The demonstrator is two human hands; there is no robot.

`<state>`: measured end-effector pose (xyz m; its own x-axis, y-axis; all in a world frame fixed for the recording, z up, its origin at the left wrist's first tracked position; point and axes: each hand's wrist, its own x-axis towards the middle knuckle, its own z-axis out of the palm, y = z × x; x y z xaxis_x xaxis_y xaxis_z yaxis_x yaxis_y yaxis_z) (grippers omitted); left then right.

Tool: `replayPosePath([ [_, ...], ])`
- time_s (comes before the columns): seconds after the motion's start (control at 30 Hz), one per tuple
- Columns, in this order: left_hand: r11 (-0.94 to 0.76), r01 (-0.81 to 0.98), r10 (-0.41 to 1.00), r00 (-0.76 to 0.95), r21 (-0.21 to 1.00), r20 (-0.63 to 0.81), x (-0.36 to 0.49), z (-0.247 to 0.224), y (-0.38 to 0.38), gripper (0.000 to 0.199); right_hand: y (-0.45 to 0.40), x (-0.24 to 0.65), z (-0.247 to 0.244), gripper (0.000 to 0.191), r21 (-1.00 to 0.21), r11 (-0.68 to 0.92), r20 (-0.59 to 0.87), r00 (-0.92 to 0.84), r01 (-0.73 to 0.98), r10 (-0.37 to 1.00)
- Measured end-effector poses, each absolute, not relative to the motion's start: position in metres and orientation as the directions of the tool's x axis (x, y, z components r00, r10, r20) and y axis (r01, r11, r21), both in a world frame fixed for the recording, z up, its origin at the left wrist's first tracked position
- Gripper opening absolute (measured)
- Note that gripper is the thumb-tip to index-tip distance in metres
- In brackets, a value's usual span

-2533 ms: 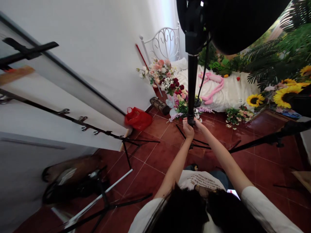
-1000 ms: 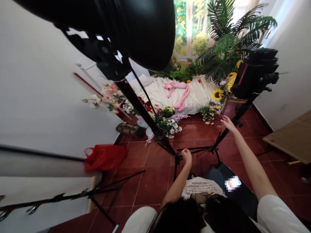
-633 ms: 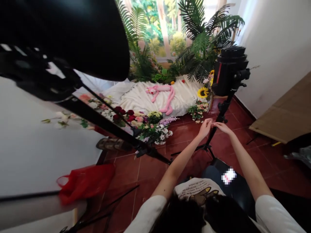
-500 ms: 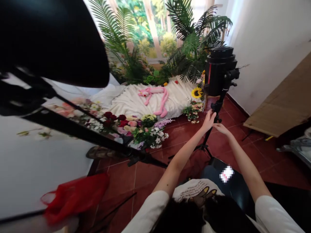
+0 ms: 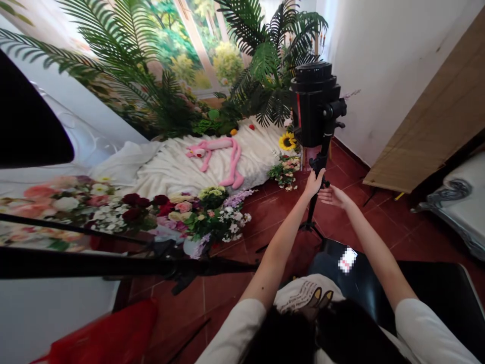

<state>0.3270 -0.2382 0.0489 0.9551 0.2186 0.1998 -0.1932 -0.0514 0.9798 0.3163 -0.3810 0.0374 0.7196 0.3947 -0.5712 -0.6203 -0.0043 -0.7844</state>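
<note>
A black studio light [image 5: 316, 108] is mounted on top of a black light stand [image 5: 311, 210], whose legs spread on the floor. My left hand [image 5: 313, 183] is wrapped round the stand's pole just below the light's bracket. My right hand [image 5: 335, 197] is beside the pole, palm turned toward it, its fingers loosely bent and apart. Close to those fingertips is a small black knob [image 5: 325, 183] on the pole; whether they touch it I cannot tell.
A pink plush toy [image 5: 215, 146] lies on a white furry blanket [image 5: 162, 169] among artificial flowers [image 5: 212, 212] and palm leaves [image 5: 125, 45]. A black boom pole [image 5: 94, 263] crosses at left. A red bag [image 5: 106, 331], a tan panel [image 5: 420, 116] and a black seat [image 5: 428, 283] surround me.
My view has swung so that the scene sits further left and the dark lamp hood shows less. My left hand stays on the pole. The right hand's fingers have turned and bent beside it.
</note>
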Motion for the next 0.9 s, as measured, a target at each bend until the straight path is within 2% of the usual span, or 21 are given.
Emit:
replayPosePath([
  [0.13, -0.073, -0.225, 0.199, 0.951, 0.972, 0.235, 0.327, 0.045, -0.238, 0.051, -0.371, 0.313, 0.050, 0.044, -0.653, 0.162, -0.607, 0.639, -0.740, 0.472],
  [0.27, -0.079, -0.194, 0.217, 0.954, 0.978, 0.207, 0.325, 0.048, -0.239, 0.045, -0.362, 0.313, 0.062, 0.036, -0.572, 0.308, -0.571, 0.638, -0.761, 0.516],
  [0.47, -0.041, -0.168, 0.186, 0.967, 0.985, 0.172, 0.325, 0.053, -0.237, 0.040, -0.365, 0.317, 0.061, 0.037, -0.485, 0.356, -0.526, 0.592, -0.799, 0.611],
  [0.6, -0.030, -0.145, 0.166, 0.975, 0.989, 0.148, 0.325, 0.050, -0.235, 0.040, -0.370, 0.315, 0.059, 0.037, -0.317, 0.432, -0.448, 0.535, -0.844, 0.716],
  [0.7, -0.091, -0.161, 0.175, 0.969, 0.983, 0.175, 0.323, 0.048, -0.237, 0.039, -0.371, 0.311, 0.061, 0.034, -0.201, 0.502, -0.399, 0.539, -0.841, 0.742],
  [0.9, -0.204, -0.210, 0.159, 0.957, 0.956, 0.244, 0.324, 0.042, -0.239, 0.039, -0.369, 0.309, 0.067, 0.027, -0.181, 0.569, -0.404, 0.588, -0.802, 0.700],
])
